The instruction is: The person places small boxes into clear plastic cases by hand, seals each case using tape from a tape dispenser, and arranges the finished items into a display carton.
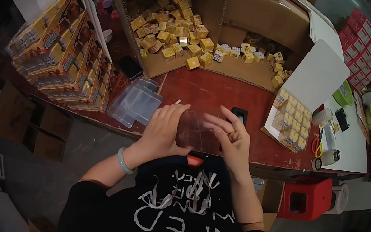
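Observation:
Near the table's front edge, my left hand (164, 127) grips the left side of a clear plastic box (191, 131), thumb below and fingers above. At the box's right side is my right hand (231, 142), its fingers spread and the fingertips at or near the plastic. A stack of flat clear plastic pieces (135, 103) lies just left of my left hand. Behind the hands, many small yellow boxes (179, 31) spill from a large open cardboard box (164, 67). A dark device (239, 114) lies beyond my right hand.
Display boxes (68, 50) are stacked at the left of the red table (190, 85). An open display box (291, 122) of small boxes stands at the right, near yellow scissors (317, 146) and a bottle (329, 155). A red stool (306, 199) is below.

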Demonstrator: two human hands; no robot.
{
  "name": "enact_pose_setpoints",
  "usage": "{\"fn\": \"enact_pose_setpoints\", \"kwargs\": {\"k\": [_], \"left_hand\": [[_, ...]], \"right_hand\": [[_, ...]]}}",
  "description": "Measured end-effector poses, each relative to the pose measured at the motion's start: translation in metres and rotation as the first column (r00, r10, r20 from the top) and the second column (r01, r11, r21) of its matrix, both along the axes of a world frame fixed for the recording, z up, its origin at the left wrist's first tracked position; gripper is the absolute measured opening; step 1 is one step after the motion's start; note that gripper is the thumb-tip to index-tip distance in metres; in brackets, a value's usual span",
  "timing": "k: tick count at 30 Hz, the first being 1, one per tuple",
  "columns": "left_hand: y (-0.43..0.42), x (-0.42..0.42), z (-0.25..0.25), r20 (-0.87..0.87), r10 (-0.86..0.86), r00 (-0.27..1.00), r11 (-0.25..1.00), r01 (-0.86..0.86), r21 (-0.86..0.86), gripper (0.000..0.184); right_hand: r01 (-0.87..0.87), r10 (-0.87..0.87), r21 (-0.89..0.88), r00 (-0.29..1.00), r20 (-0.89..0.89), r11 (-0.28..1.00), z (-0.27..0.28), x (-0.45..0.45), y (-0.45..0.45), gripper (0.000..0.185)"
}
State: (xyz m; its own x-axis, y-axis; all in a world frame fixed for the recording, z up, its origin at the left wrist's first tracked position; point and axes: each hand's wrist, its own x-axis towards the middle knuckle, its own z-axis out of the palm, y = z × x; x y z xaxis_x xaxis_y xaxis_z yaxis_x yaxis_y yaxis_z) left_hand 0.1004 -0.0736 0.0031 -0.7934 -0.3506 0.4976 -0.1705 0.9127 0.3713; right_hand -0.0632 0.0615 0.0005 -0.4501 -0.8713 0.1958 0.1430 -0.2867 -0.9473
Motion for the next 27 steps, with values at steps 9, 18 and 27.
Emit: {"fn": "enact_pose_setpoints", "kwargs": {"k": [9,18,27], "left_hand": [[0.005,0.005,0.006,0.032,-0.071,0.997,0.997,0.071,-0.018,0.096],[0.007,0.005,0.008,0.025,-0.097,0.995,0.995,0.098,-0.007,0.096],[0.002,0.01,-0.015,-0.227,-0.021,0.974,0.885,0.124,0.449,0.03]], "right_hand": [[-0.224,0.225,0.119,0.974,0.005,0.967,0.016,-0.019,-0.005,0.035],[-0.147,0.163,0.141,0.98,-0.111,0.979,0.013,-0.023,-0.007,0.045],[-0.023,-0.172,-0.518,0.93,-0.325,0.855,0.06,0.011,0.03,0.031]]}}
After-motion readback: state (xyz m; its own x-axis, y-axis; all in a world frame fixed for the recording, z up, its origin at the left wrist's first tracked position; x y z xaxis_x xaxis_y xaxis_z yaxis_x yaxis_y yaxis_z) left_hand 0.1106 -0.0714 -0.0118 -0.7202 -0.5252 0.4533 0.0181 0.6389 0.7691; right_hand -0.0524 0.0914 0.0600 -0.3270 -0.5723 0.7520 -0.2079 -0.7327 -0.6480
